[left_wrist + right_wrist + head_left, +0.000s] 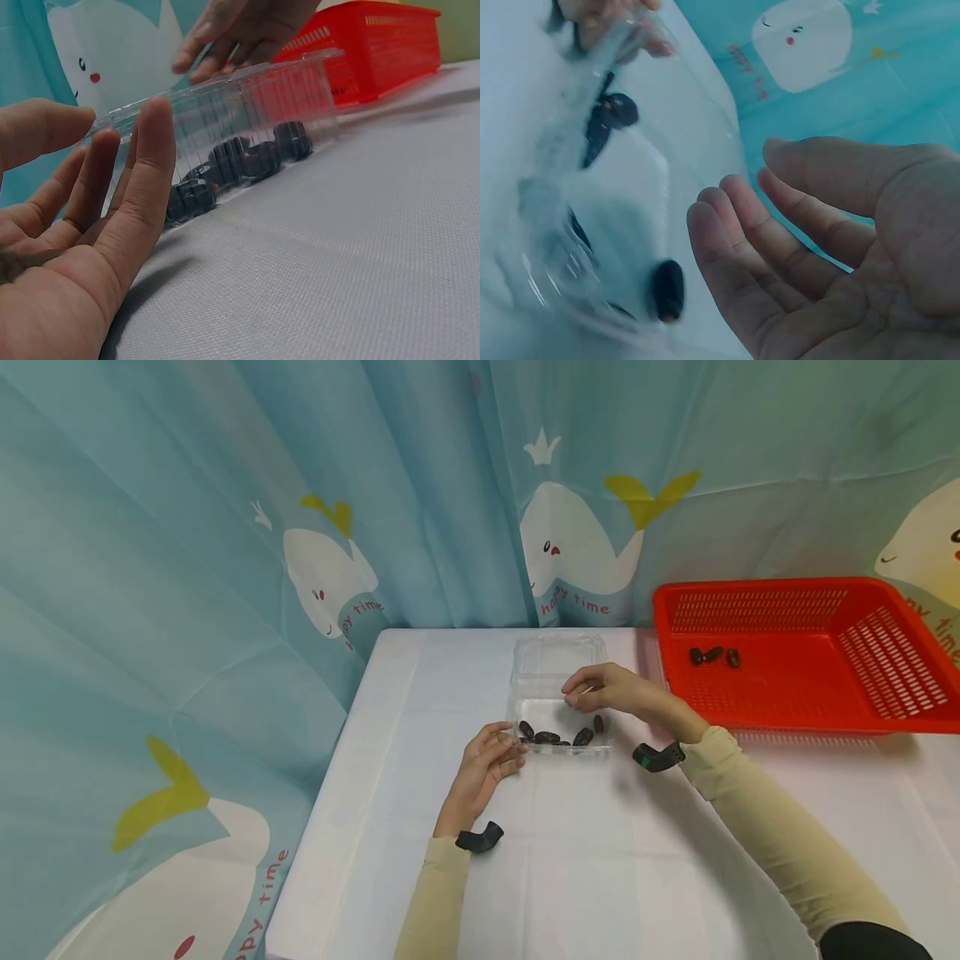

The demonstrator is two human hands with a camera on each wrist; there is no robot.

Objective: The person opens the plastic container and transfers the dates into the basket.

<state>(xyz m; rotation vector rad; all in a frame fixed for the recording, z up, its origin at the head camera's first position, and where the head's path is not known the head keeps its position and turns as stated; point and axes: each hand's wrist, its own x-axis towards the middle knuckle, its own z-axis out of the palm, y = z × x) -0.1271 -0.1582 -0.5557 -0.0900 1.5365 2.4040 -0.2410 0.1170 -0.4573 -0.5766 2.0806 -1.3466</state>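
Your left hand [486, 766] rests on the white tablecloth [570, 860] at the near-left corner of the clear plastic container [558, 714], fingers straight and loosely spread, tips just at its wall — it holds nothing. Your right hand [611, 687] hovers over the container's right side with fingers relaxed and slightly bent; the right wrist view shows its palm empty. The container sits open mid-table, lid [558, 656] folded back toward the curtain [225, 527]. Several dark dates [558, 737] lie along its near edge — exact count not clear. The red basket [892, 610] stands to the right, well apart from your hands, with three more dates [715, 655] on its floor
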